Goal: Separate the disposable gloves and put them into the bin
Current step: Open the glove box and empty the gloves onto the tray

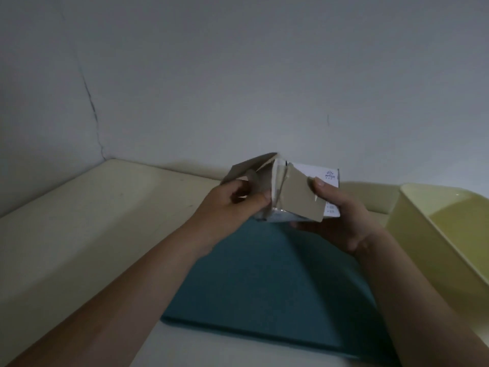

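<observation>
Dim grey wall fills the upper half of the view, with a dark crack running down its left part to the corner where it meets a cream counter.

Held up over the counter's middle, well clear of the surface, is the glove box, a small white carton with a printed logo on its far right side. Its near end is torn open: one grey cardboard flap is folded out to the left, and a second flap hangs forward on the right. In the gap between them shows a strip of shiny film; single gloves cannot be made out in it.

Both hands are on the box. The left hand has its fingers curled round the left flap and grips it, knuckles toward the camera. The right hand cradles the box from below and from the right, with its thumb pressed on top just beside the hanging flap and its fingers wrapped under the carton's bottom edge.

Below the box and the forearms lies a teal mat, flat on the counter and reaching toward the near edge. To the right of the mat stands the bin, a pale yellow tub with a rounded rim, open at the top, apart from the box.
</observation>
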{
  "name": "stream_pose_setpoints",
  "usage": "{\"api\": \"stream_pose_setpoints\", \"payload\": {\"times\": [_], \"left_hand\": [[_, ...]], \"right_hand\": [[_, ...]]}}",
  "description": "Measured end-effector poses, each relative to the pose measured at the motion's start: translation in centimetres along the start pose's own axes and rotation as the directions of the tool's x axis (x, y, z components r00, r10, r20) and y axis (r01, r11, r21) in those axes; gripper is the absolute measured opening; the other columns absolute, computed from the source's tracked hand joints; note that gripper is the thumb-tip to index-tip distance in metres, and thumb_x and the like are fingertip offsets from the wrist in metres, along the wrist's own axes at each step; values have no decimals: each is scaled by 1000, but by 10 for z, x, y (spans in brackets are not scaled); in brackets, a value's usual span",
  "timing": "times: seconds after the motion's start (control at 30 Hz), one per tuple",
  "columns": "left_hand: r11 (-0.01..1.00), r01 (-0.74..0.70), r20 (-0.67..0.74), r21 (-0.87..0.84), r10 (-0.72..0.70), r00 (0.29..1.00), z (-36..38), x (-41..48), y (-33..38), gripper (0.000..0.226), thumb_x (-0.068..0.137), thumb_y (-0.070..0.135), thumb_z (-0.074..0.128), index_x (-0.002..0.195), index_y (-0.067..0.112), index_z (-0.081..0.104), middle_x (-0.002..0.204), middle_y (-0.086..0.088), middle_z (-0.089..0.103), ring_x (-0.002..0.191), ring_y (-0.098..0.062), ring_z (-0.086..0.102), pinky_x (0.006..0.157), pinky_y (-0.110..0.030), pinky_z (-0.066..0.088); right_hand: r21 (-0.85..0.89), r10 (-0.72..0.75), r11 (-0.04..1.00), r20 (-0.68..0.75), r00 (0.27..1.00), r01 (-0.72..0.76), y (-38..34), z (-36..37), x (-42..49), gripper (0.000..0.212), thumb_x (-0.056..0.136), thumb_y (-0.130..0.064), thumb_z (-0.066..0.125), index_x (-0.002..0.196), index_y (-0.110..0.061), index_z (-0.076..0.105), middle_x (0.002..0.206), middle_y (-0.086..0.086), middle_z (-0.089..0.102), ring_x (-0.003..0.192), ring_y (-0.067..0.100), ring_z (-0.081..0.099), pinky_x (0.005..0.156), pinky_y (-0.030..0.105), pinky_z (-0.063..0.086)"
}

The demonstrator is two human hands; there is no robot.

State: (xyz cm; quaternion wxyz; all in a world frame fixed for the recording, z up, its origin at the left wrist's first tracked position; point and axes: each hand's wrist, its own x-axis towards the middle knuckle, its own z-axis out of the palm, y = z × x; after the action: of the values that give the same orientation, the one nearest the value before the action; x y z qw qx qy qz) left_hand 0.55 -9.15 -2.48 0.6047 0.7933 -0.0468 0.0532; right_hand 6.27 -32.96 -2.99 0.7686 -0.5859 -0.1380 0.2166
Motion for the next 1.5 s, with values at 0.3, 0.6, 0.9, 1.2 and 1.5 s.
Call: {"api": "stream_pose_setpoints", "payload": {"times": [0.3,0.6,0.9,1.2,1.5], "left_hand": [[979,202,53,8,-202,978,9,2,-7,48,65,49,77,104,21,78,98,5,81,100,-15,76,95,-39,61],[978,174,-57,-118,-181,982,24,-3,8,6,90,28,72,95,28,76,93,14,80,89,-6,74,78,-28,63],[558,100,-93,823,-41,995,-20,-18,4,54,73,58,69,122,37,58,111,9,68,99,-22,67,80,-33,52],[513,-34,110,858,-118,987,-32,-42,10,137,63,72,83,167,32,2,175,2,3,160,-27,6,127,-49,23],[878,-305,59,369,305,950,8,-51,31,37,103,15,58,137,27,66,134,12,67,118,1,63,105,-24,49]], "right_hand": [[-65,39,997,111,993,-32,3,26,-3,73,53,-52,93,118,-21,76,104,6,69,92,22,65,80,40,51],[-51,-30,998,82,996,34,-12,30,-14,70,56,-37,94,118,-26,64,107,6,69,92,24,67,78,44,55],[-263,-212,950,-159,964,166,-57,6,-52,62,77,-34,79,134,-21,56,116,8,70,105,29,67,85,50,57],[-157,-273,959,-293,916,236,-33,26,-62,65,76,-40,76,136,-18,59,108,2,71,99,29,66,80,53,50],[-111,-304,952,-424,853,284,-27,29,-55,76,71,-40,83,140,-29,54,113,0,74,95,29,70,76,50,51]]}}
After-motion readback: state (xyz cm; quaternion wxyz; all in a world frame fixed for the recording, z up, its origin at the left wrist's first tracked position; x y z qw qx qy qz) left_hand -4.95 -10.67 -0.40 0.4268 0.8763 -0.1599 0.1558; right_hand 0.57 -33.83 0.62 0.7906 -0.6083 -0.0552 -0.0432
